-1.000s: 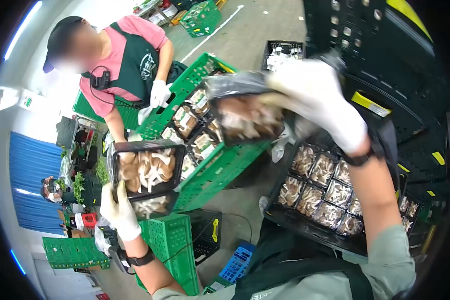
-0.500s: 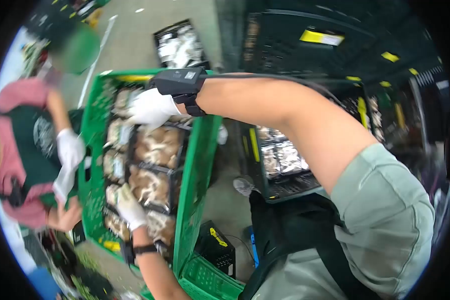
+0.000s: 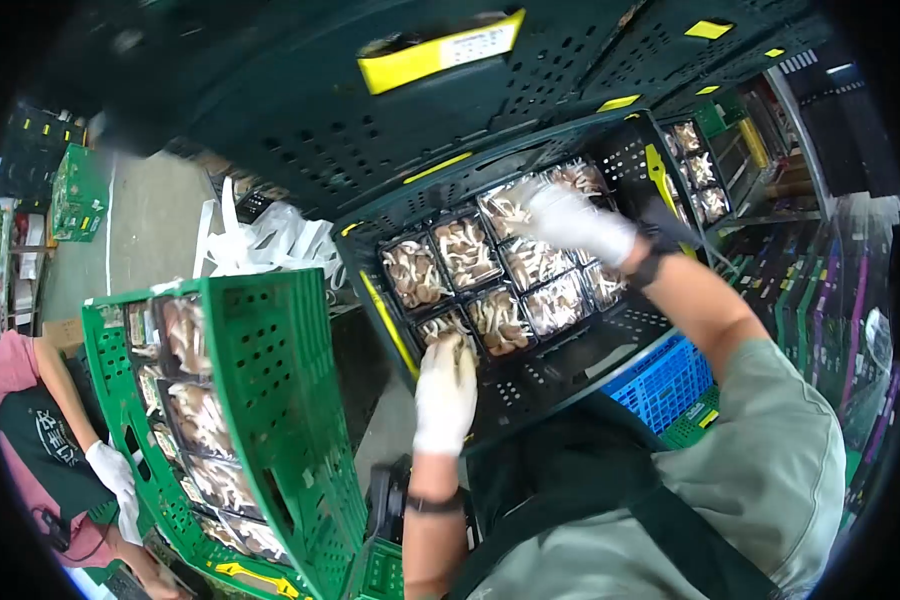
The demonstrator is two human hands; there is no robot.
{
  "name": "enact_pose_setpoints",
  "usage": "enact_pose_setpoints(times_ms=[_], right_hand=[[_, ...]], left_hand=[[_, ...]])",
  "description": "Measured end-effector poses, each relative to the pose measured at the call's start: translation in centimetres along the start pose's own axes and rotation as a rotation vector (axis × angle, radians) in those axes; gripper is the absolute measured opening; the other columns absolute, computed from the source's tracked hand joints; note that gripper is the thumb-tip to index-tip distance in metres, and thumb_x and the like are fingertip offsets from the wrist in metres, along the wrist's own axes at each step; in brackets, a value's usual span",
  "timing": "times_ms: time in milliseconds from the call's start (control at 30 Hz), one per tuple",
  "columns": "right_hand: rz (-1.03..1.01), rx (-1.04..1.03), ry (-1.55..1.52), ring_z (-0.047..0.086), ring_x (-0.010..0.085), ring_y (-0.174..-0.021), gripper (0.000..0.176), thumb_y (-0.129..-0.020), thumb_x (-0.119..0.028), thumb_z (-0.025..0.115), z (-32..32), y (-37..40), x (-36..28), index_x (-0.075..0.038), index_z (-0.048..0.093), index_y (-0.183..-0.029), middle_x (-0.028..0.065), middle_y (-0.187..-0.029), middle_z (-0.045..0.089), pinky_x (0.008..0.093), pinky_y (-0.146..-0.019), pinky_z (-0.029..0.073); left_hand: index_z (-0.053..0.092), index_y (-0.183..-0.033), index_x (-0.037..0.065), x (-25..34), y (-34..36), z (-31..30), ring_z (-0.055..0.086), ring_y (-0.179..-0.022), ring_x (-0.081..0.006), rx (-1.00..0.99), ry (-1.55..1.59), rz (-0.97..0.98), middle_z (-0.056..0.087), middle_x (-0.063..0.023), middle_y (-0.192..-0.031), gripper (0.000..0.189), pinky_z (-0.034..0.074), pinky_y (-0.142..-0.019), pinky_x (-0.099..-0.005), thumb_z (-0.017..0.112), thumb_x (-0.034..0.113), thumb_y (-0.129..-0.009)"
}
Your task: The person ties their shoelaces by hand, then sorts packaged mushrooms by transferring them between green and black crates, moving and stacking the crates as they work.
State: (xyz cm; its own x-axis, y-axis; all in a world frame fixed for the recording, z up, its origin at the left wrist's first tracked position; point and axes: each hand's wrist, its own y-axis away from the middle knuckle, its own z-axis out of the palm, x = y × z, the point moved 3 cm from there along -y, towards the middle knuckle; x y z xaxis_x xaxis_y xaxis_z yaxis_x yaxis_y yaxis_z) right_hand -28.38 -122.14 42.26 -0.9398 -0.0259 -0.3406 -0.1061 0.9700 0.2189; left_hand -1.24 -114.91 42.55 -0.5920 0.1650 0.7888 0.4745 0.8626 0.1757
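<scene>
White gloves have moved from the green crate (image 3: 290, 375) to the dark crate (image 3: 510, 392); the two trays carried a second ago are no longer in hand. This puts both hands at the mushroom trays (image 3: 500, 320) in the dark crate.

Left hand (image 3: 444, 400): at the near-left corner of the dark crate, fingers bent and held together, tips over a tray; whether they grip it cannot be told. Right hand (image 3: 575, 222): over the trays toward the far edge, blurred; finger spacing and contact cannot be confirmed.

The trays are black, rectangular and rigid-looking, packed side by side in rows. A glossy covering, probably clear film, catches the light over brown caps and pale, slender stems.

Dark crate: hard plastic, perforated end wall, yellow strips (image 3: 388, 325) at the left and right ends. Green crate: tilted in view, pierced with holes, holding further mushroom trays (image 3: 202, 415) along its inner side — its rim straight, its corners squared.

Crumpled white plastic bags (image 3: 288, 240) lie beyond the gap between the crates. A co-worker's gloved hand (image 3: 113, 470) is at the outer edge of the green crate — apart from the wearer's hands. A blue crate (image 3: 662, 385) of open lattice stands beside the dark crate's near-right corner.
</scene>
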Motion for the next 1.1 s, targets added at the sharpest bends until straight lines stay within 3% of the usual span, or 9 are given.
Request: enact_pose_setpoints(times_ms=[133, 300, 500, 533, 667, 800, 833, 967, 1100], right_hand=[[-0.331, 0.032, 0.038, 0.056, 0.0298, -0.108, 0.056, -0.08, -0.04, 0.062, 16.4, -8.0, -0.3, -0.004, 0.055, -0.122, 0.0143, -0.115, 0.06, 0.0409, -0.09, 0.044], [-0.219, -0.018, 0.081, 0.055, 0.029, -0.101, 0.059, -0.082, -0.042, 0.058, 23.8, -12.4, -0.6, -0.002, 0.051, -0.125, 0.0154, -0.105, 0.058, 0.041, -0.089, 0.041], [-0.228, -0.082, -0.143, 0.067, 0.0336, -0.074, 0.031, -0.095, -0.029, 0.043, 25.6, -15.1, 0.0, -0.004, 0.06, -0.093, 0.0171, -0.077, 0.067, 0.0448, -0.064, 0.052], [-0.31, -0.23, 0.0, 0.067, 0.0324, -0.074, 0.03, -0.096, -0.024, 0.04, 22.8, -14.1, -0.8, -0.005, 0.063, -0.099, 0.0202, -0.081, 0.066, 0.0414, -0.059, 0.053], [-0.635, 0.231, 0.156, 0.064, 0.0203, -0.059, 0.014, -0.08, -0.017, 0.059, 13.3, -8.2, -0.8, -0.009, 0.062, -0.091, 0.0069, -0.067, 0.061, 0.0313, -0.046, 0.05], [-0.263, 0.296, -0.266, 0.064, 0.0242, -0.072, 0.014, -0.085, -0.009, 0.062, -2.6, -1.8, 0.6, 0.002, 0.064, -0.095, 0.0149, -0.081, 0.065, 0.0327, -0.067, 0.051], [-0.437, 0.575, -0.189, 0.063, 0.0221, -0.078, 0.016, -0.086, -0.006, 0.062, -5.7, 0.0, 1.7, 0.005, 0.063, -0.098, 0.0142, -0.084, 0.066, 0.0315, -0.075, 0.05], [-0.193, 0.579, -0.341, 0.059, 0.0193, -0.1, 0.032, -0.096, -0.015, 0.052, -12.7, 2.9, 6.3, 0.008, 0.057, -0.117, 0.0155, -0.11, 0.063, 0.03, -0.09, 0.045], [-0.261, 0.863, -0.626, 0.059, 0.0176, -0.097, 0.034, -0.096, -0.016, 0.052, -14.7, 8.1, -12.8, 0.009, 0.054, -0.12, 0.0109, -0.11, 0.063, 0.0276, -0.084, 0.046]], left_hand=[[0.049, -0.126, 0.0, -12.3, -4.0, 14.7, 0.047, -0.12, -0.0349, -0.243, -0.413, -0.22, 0.052, -0.0199, -0.127, 0.043, 0.035, -0.103, -0.0436, 0.049, 0.022, -0.089], [0.042, -0.135, 0.003, -14.2, -6.3, 17.8, 0.038, -0.13, -0.031, -0.31, -0.636, -0.211, 0.041, -0.0155, -0.14, 0.055, 0.028, -0.108, -0.0472, 0.054, 0.028, -0.087], [0.056, -0.101, 0.01, -15.0, -7.2, 19.2, 0.054, -0.098, -0.026, -0.271, -0.761, -0.033, 0.055, -0.009, -0.095, 0.03, 0.041, -0.084, -0.0418, 0.062, 0.029, -0.079], [0.056, -0.098, 0.011, -15.3, -7.4, 19.4, 0.057, -0.094, -0.0259, -0.333, -0.745, -0.053, 0.057, -0.0084, -0.093, 0.027, 0.044, -0.08, -0.0402, 0.062, 0.028, -0.079], [0.061, -0.085, 0.01, -11.9, -7.1, 17.9, 0.066, -0.076, -0.0274, -0.28, -0.511, -0.041, 0.065, -0.0111, -0.082, 0.015, 0.053, -0.065, -0.0401, 0.055, 0.024, -0.084], [0.057, -0.082, 0.006, -2.2, -2.0, 10.2, 0.063, -0.063, -0.0264, -0.082, -0.64, 0.125, 0.059, -0.0122, -0.069, 0.014, 0.049, -0.051, -0.0381, 0.054, 0.019, -0.079], [0.055, -0.083, 0.006, 0.7, 0.0, 7.1, 0.06, -0.058, -0.0233, 0.0, -0.577, 0.149, 0.056, -0.0107, -0.067, 0.014, 0.047, -0.047, -0.0356, 0.054, 0.019, -0.078], [0.055, -0.089, 0.006, 12.0, 11.4, -4.7, 0.057, -0.067, -0.0249, 0.261, -0.424, 0.057, 0.053, -0.009, -0.076, 0.019, 0.046, -0.056, -0.0361, 0.057, 0.019, -0.076], [0.061, -0.07, 0.01, 15.8, 28.6, -10.6, 0.054, -0.049, -0.025, 0.635, -0.557, -0.352, 0.053, -0.0064, -0.061, 0.021, 0.04, -0.043, -0.0362, 0.07, 0.028, -0.076]])
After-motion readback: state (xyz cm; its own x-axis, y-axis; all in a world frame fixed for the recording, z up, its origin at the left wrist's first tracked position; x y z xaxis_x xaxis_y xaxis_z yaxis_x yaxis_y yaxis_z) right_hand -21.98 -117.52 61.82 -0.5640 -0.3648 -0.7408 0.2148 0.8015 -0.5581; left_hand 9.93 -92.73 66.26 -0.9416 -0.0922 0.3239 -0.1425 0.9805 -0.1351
